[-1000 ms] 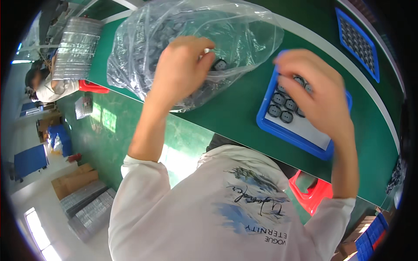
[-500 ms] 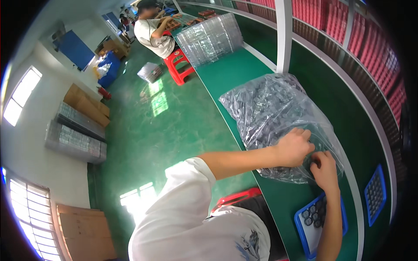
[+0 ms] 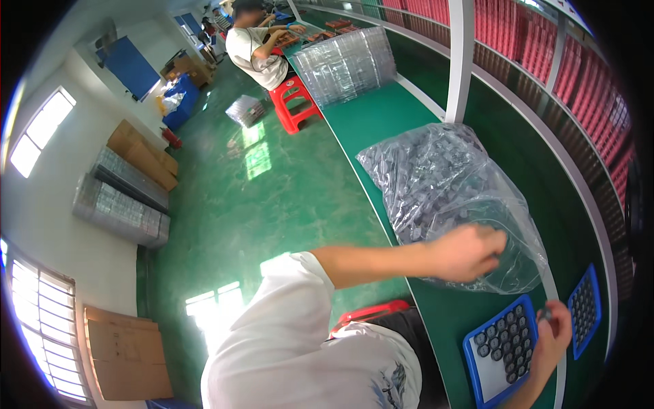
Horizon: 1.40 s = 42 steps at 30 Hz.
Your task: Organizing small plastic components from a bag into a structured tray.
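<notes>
A clear plastic bag [image 3: 436, 170] full of small grey parts lies on the green bench, its loose mouth toward me. My left hand [image 3: 470, 252] is over the mouth of the bag, fingers curled closed; whatever they grip is hidden and slightly blurred. Farther right, my right hand [image 3: 555, 330] pinches a small dark round part [image 3: 545, 314] beside the right edge of a blue tray [image 3: 471, 361]. Rows of dark round parts [image 3: 504, 341] cover much of the tray, and its white bottom shows at the near left.
A stack of clear plastic trays [image 3: 347, 65] stands farther along the bench, below a white post [image 3: 460, 61]. Beyond it, a person [image 3: 255, 51] works on a red stool [image 3: 293, 102]. Another blue-rimmed tray shape [image 3: 586, 310] shows past the white rail; it may be a reflection.
My right hand has left the bag and moved down to the blue tray's right side, a small dark part in its fingers. My left hand has shifted slightly downward, still at the bag.
</notes>
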Each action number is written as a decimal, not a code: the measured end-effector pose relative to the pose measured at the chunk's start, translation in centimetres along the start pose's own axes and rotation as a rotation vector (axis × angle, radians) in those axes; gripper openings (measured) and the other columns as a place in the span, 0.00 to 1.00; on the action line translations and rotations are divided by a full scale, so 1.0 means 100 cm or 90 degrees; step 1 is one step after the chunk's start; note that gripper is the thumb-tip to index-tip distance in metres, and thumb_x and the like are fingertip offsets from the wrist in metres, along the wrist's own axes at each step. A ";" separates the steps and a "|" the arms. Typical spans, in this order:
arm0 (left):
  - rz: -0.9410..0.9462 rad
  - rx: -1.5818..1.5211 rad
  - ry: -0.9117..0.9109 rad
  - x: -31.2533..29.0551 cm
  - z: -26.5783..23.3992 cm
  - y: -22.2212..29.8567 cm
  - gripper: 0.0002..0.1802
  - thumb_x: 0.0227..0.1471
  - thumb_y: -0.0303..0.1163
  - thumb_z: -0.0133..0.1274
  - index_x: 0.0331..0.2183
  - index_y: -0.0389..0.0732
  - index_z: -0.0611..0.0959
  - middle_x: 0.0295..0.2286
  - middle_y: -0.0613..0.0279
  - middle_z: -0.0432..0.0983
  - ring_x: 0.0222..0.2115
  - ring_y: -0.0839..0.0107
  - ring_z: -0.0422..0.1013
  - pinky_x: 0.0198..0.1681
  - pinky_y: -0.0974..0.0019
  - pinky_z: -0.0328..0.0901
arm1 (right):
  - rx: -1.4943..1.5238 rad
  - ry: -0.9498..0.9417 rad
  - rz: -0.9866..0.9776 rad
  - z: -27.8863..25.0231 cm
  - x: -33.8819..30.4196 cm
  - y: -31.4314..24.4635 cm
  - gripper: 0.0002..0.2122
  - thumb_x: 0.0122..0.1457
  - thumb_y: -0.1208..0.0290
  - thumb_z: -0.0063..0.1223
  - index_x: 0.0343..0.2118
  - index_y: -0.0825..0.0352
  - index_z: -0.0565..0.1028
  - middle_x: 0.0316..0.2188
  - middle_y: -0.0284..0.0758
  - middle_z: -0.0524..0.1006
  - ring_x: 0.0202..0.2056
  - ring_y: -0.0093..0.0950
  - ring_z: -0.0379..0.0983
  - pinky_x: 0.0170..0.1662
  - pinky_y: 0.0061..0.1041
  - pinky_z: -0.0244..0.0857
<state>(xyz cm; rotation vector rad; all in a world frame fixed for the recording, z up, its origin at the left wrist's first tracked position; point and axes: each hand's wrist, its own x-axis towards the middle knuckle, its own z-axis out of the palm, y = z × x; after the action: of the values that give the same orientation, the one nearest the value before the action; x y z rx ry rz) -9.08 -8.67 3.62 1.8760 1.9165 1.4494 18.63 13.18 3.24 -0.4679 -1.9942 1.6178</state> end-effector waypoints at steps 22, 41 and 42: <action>0.133 0.053 -0.025 -0.101 0.081 0.023 0.10 0.46 0.22 0.59 0.35 0.34 0.83 0.37 0.54 0.73 0.39 0.56 0.70 0.44 0.58 0.66 | -0.732 0.362 0.079 -0.019 -0.241 0.000 0.09 0.61 0.71 0.59 0.40 0.69 0.84 0.44 0.44 0.80 0.47 0.42 0.75 0.54 0.40 0.67; 0.174 0.110 -0.010 -0.103 0.079 0.015 0.11 0.49 0.27 0.58 0.37 0.34 0.81 0.36 0.54 0.70 0.39 0.53 0.66 0.46 0.50 0.62 | -0.702 0.377 0.039 -0.015 -0.242 0.011 0.09 0.63 0.67 0.59 0.40 0.68 0.82 0.40 0.43 0.79 0.43 0.44 0.75 0.49 0.41 0.70; 0.173 0.118 -0.011 -0.104 0.079 0.015 0.11 0.49 0.27 0.58 0.37 0.34 0.81 0.36 0.54 0.70 0.39 0.53 0.66 0.46 0.50 0.62 | -0.692 0.378 0.042 -0.022 -0.250 0.019 0.13 0.64 0.63 0.58 0.38 0.71 0.80 0.41 0.47 0.78 0.43 0.46 0.73 0.49 0.45 0.67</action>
<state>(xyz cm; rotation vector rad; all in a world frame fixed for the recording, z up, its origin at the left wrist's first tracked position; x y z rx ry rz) -0.40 -13.17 -5.13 2.3018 1.9064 1.3532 39.90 1.13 -2.84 -1.2238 -2.1799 0.1892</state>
